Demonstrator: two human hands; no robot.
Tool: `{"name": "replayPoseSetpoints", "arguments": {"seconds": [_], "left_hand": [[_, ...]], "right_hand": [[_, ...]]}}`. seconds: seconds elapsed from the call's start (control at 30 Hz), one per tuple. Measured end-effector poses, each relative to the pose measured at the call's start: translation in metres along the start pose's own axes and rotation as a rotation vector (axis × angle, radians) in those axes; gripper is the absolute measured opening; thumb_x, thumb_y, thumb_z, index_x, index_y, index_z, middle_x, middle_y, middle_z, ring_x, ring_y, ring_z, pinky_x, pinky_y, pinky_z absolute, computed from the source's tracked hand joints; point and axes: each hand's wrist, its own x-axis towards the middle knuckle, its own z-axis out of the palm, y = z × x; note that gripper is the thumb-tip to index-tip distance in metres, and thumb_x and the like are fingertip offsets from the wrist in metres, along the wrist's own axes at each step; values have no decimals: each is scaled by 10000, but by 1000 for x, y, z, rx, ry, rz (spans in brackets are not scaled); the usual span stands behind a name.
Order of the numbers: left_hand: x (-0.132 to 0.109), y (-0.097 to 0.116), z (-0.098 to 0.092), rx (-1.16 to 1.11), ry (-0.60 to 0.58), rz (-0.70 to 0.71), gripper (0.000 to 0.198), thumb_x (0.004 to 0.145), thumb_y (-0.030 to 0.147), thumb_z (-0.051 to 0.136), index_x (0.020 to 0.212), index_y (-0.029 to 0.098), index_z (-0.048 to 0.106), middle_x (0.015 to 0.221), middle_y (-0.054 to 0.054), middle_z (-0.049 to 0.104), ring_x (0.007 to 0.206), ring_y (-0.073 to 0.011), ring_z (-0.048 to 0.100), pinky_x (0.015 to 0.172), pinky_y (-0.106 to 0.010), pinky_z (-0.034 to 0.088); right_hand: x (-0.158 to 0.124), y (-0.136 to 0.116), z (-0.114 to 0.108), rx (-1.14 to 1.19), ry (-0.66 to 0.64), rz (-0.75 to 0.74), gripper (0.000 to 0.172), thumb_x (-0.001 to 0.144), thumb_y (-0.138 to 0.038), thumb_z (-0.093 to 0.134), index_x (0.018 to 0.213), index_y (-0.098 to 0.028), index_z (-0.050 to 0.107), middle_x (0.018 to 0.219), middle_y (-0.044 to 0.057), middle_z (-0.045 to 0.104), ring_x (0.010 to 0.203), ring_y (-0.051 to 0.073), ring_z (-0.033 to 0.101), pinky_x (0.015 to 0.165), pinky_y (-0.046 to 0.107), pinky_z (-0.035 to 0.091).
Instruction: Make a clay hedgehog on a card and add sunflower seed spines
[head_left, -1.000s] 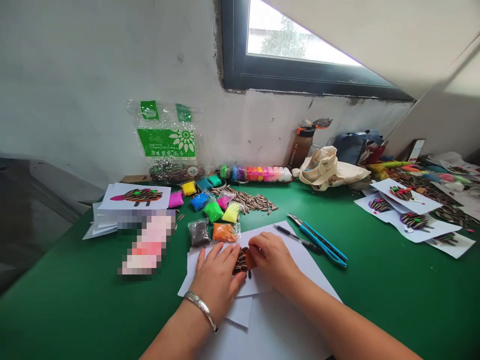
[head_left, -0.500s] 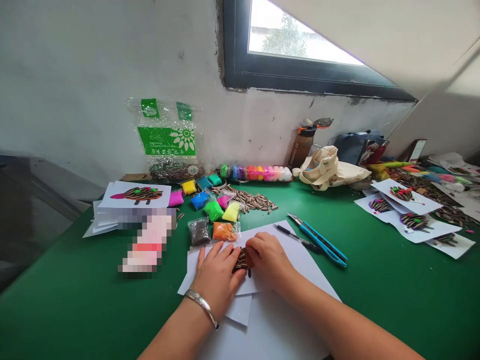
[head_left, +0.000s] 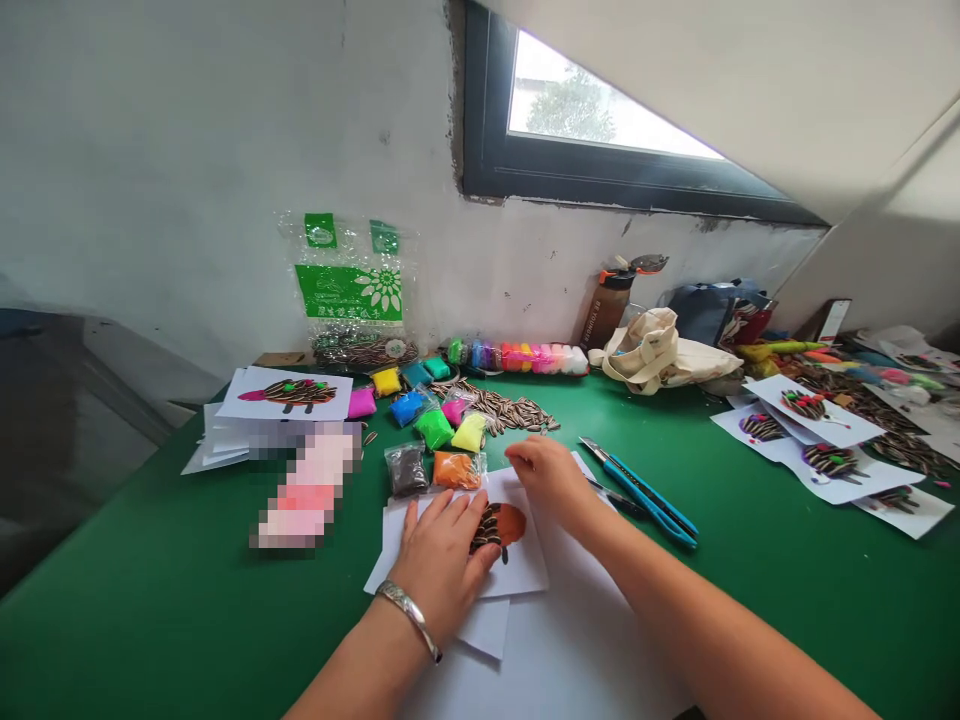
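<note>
My left hand (head_left: 442, 545), with a silver bangle (head_left: 409, 612) at the wrist, lies flat with fingers spread on a small white card (head_left: 525, 570). On the card is an animal figure with a brown-orange head (head_left: 511, 522) and dark legs. Striped sunflower seeds (head_left: 486, 528) cover its body, partly hidden under my left fingers. My right hand (head_left: 551, 482) is raised over the card's upper right corner, fingers curled together; whether anything is between the fingertips cannot be made out. Larger white paper (head_left: 570, 650) lies beneath the card.
Clay packets, including an orange one (head_left: 456, 470), stand beyond the card, before a seed pile (head_left: 517, 410). A blue utility knife (head_left: 649, 495) and a partly hidden pen (head_left: 619, 498) lie to the right. Finished cards are stacked left (head_left: 247, 405) and right (head_left: 832, 490).
My right hand has lifted off the figure and moved up and away, uncovering its brown-orange head. The left hand stays on the card. The view has shifted slightly.
</note>
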Motion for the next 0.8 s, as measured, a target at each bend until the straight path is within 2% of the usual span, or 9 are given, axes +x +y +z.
{"name": "replayPoseSetpoints", "arguments": {"seconds": [0.13,0.27,0.4,0.53,0.8], "left_hand": [[0,-4,-4,-20,-10,8,437,907,298,495,1323,162,491,1326,-106,553,1282,-305,408,1080,-572,263],[0,-7,-4,-5,4,19,369,898,306,512,1234,168,573,1240,-105,612,1240,-303,455,1075,-533,301],[-1,-7,-2,11,13,9,371,889,317,519,1226,175,582,1251,-114,605,1245,-324,452,1068,-565,299],[0,-7,-1,21,17,25,361,885,303,531,1212,163,590,1251,-118,605,1239,-326,456,1061,-572,308],[-1,-7,-4,34,-21,29,376,896,295,522,1228,128,574,1264,-121,592,1249,-320,438,1074,-558,295]], "right_hand": [[35,7,6,-98,-15,-14,272,865,-130,470,873,-208,730,810,39,652,784,149,562,671,231,341],[54,3,17,-208,-32,-21,249,868,-169,484,803,-198,722,821,65,650,803,173,560,684,258,342],[58,-1,19,-285,-65,-62,241,871,-152,480,819,-182,713,866,97,653,848,200,555,713,294,339],[57,-11,11,-336,-114,-146,217,840,-107,494,872,-149,704,936,134,652,942,236,538,770,340,319],[64,-30,5,-381,-190,-216,185,799,-105,535,813,-130,717,881,148,665,869,241,581,747,367,310]]}}
